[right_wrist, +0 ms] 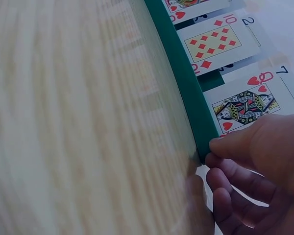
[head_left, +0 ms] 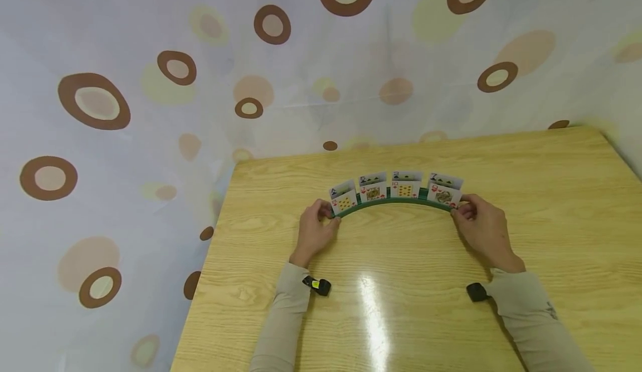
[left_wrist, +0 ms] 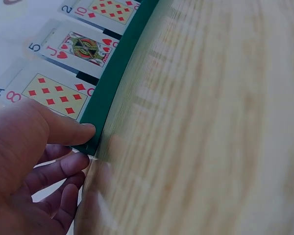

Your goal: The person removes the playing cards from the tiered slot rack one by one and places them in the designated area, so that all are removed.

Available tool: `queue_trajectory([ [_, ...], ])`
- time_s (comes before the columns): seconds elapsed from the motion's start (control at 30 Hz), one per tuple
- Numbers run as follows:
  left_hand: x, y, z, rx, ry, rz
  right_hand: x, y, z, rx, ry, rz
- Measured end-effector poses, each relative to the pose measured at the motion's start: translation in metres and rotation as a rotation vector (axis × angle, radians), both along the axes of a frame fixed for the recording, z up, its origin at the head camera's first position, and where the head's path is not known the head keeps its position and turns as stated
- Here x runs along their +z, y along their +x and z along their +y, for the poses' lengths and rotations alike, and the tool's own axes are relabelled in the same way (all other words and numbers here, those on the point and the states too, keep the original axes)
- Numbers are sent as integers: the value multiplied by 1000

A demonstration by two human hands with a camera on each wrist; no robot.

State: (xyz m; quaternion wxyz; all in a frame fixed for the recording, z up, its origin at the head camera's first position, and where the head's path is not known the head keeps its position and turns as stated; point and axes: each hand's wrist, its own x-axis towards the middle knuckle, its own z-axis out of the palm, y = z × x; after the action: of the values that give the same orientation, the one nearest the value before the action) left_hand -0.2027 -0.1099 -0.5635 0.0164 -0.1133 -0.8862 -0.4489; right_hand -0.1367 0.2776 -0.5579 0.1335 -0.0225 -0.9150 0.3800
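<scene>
A curved green playing-card holder (head_left: 396,200) lies across the wooden table, its ends bending toward me. Cards stand upright in it in two rows. In front are the eight of diamonds (left_wrist: 54,95), jack of hearts (left_wrist: 83,49), ten of diamonds (right_wrist: 213,43) and queen of hearts (right_wrist: 245,107). Behind them, mostly hidden, peek cards marked A, 5, 2 and 7. My left hand (head_left: 315,230) pinches the holder's left end, thumb on the front strip beside the eight. At the opposite end my right hand (head_left: 484,230) pinches the holder just below the queen.
The wooden table (head_left: 401,260) meets a pale wall covering (head_left: 301,76) with brown ring patterns at its back and left edges. Small black wrist cameras (head_left: 324,288) sit at both sleeve cuffs. A bright light reflection streaks the tabletop between the forearms.
</scene>
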Motion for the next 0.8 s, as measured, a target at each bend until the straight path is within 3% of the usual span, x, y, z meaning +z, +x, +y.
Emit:
queue_trajectory([
  [0.23, -1, -2, -1, -5, 23, -12, 2, 2, 1, 4, -38, -13],
  [0.47, 0, -3, 0, -15, 25, -4, 5, 6, 2, -33, -130, 33],
  [0.8, 0, -3, -2, -17, 22, 0, 4, 5, 0, -44, -128, 88],
])
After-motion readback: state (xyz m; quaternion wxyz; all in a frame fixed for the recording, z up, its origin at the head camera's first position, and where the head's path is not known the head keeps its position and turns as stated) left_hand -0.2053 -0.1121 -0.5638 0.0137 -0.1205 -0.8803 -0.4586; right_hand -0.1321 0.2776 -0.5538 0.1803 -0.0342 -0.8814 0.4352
